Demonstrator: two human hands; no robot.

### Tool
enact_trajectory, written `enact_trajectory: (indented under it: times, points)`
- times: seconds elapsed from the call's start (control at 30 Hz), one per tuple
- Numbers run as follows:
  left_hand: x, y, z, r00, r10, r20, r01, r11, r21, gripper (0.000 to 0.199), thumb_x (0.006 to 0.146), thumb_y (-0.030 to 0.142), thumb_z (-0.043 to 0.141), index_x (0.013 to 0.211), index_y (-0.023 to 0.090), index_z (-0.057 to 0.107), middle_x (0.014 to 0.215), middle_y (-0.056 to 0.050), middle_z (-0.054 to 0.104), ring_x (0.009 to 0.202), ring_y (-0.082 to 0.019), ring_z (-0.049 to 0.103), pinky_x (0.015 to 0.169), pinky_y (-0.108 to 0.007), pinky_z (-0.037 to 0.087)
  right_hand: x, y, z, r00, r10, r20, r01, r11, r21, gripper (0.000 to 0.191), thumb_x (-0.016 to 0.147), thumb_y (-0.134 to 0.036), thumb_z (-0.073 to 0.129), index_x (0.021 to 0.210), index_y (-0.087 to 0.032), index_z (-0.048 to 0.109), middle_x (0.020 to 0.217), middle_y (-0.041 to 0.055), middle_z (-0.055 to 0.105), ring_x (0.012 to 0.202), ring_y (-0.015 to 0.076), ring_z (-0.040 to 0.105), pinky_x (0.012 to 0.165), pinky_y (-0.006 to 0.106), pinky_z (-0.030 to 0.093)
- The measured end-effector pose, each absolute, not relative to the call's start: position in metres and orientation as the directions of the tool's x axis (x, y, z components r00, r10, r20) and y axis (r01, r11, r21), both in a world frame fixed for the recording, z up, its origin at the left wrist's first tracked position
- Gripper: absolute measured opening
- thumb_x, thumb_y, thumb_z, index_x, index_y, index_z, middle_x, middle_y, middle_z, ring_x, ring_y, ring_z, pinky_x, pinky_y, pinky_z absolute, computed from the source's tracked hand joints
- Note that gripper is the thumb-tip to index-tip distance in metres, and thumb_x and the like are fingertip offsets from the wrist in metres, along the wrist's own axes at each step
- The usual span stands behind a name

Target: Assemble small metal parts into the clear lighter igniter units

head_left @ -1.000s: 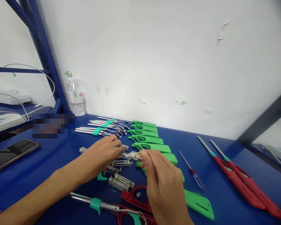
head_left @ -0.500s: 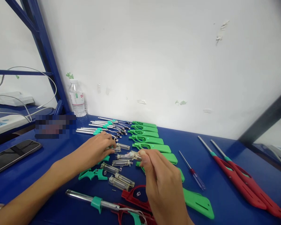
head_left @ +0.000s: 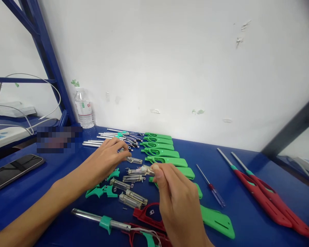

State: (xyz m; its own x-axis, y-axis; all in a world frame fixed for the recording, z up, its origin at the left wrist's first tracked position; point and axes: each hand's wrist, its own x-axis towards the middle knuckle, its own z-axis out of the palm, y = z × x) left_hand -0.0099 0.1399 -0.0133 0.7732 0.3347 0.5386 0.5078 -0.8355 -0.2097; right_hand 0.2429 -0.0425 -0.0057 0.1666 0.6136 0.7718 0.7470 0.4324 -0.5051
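Observation:
My right hand (head_left: 180,199) is closed, pinching a clear lighter fuel tank (head_left: 147,169) between thumb and fingers, its white end pointing left. My left hand (head_left: 110,155) is raised over the back of the tank group with curled fingers. A bit of another clear tank (head_left: 122,150) shows between those fingers, mostly hidden. Just right of the left fingertips lies a loose tank (head_left: 135,160). More clear tanks (head_left: 120,184) lie scattered below, among small metal pieces. Teal triggers (head_left: 110,191) rest left of them. Behind the left hand are metal lighter tubes (head_left: 90,144) with wires.
Green lighter shells (head_left: 164,153) form a column beyond the right hand. Right of them lie a screwdriver (head_left: 216,195) and two red lighters (head_left: 267,202). A red shell (head_left: 149,219) and metal tube (head_left: 84,214) lie in front. A phone (head_left: 15,171) and water bottle (head_left: 84,109) are left.
My left hand has risen up and slightly left from among the tanks, and a tank that lay under its fingers is lifted with it. My right hand stays in place with its tank.

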Motion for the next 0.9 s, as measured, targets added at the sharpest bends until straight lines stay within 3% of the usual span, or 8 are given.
enact_trajectory:
  times: [0.3, 0.6, 0.73, 0.9]
  points:
    - [-0.01, 0.135, -0.015, 0.798, 0.414, 0.437, 0.542, -0.81, -0.223, 0.01, 0.118, 0.02, 0.095, 0.122, 0.02, 0.086, 0.117, -0.002, 0.085, 0.114, -0.028, 0.085, 0.106, -0.051, 0.074, 0.243, -0.042, -0.003, 0.151, 0.619, 0.77, 0.765, 0.421, -0.488, 0.058, 0.145, -0.051, 0.041, 0.113, -0.032, 0.085, 0.095, -0.0046, 0.086, 0.075, 0.0191, 0.08, 0.071, 0.034, 0.048]
    - [0.014, 0.138, 0.003, 0.831, 0.478, 0.284, 0.541, -0.814, -0.213, 0.023, 0.123, 0.032, 0.093, 0.142, 0.02, 0.086, 0.138, -0.008, 0.088, 0.128, -0.032, 0.088, 0.112, -0.055, 0.077, 0.243, -0.041, -0.004, 0.149, 0.612, 0.777, 0.756, 0.436, -0.488, 0.061, 0.144, -0.051, 0.041, 0.113, -0.031, 0.09, 0.098, -0.0006, 0.091, 0.077, 0.0199, 0.085, 0.072, 0.032, 0.052]
    - [0.025, 0.156, 0.001, 0.86, 0.461, 0.217, 0.506, -0.825, -0.253, 0.025, 0.123, 0.037, 0.094, 0.139, 0.02, 0.086, 0.137, -0.008, 0.089, 0.12, -0.029, 0.089, 0.106, -0.051, 0.079, 0.246, -0.039, 0.001, 0.156, 0.566, 0.809, 0.771, 0.443, -0.458, 0.061, 0.145, -0.051, 0.042, 0.108, -0.03, 0.086, 0.09, -0.0023, 0.086, 0.072, 0.0196, 0.081, 0.07, 0.034, 0.05]
    - [0.029, 0.161, 0.001, 0.876, 0.412, 0.251, 0.478, -0.81, -0.339, 0.024, 0.123, 0.036, 0.094, 0.139, 0.02, 0.086, 0.137, -0.008, 0.088, 0.122, -0.03, 0.089, 0.108, -0.053, 0.078, 0.248, -0.039, 0.003, 0.159, 0.547, 0.822, 0.773, 0.449, -0.448, 0.061, 0.145, -0.05, 0.041, 0.103, -0.03, 0.081, 0.086, -0.0044, 0.081, 0.068, 0.0185, 0.075, 0.067, 0.034, 0.047]
